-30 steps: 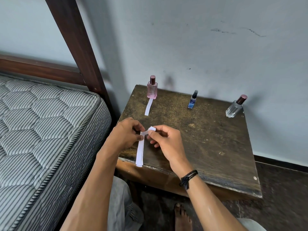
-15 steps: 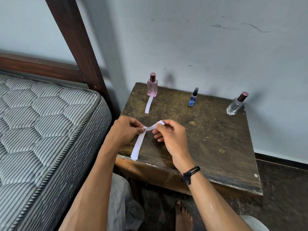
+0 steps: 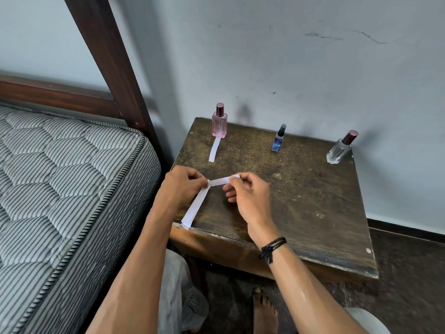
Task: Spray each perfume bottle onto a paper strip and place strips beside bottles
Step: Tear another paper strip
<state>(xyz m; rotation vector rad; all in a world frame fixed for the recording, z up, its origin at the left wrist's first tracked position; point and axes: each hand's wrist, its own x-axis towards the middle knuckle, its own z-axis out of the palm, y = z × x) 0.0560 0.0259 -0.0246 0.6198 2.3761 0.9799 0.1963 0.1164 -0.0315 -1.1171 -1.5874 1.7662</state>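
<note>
Left hand [image 3: 181, 186] pinches the strip stack [image 3: 196, 206]; right hand [image 3: 248, 194] pinches the top strip [image 3: 220, 181], peeled sideways. The stack's lower end meets the table [image 3: 313, 237] front edge. Bare wood runs ahead to the blue bottle [image 3: 278, 141].

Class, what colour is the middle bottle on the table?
The middle bottle is blue with a black cap, seen in the head view, the only one.

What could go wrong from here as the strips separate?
The single strip pinched by the right hand could tear, or two might peel off together. The strip bundle in the left hand hangs at the table edge, so loose ones may drop. The clear bottle stands near the corner, easily knocked.
</note>
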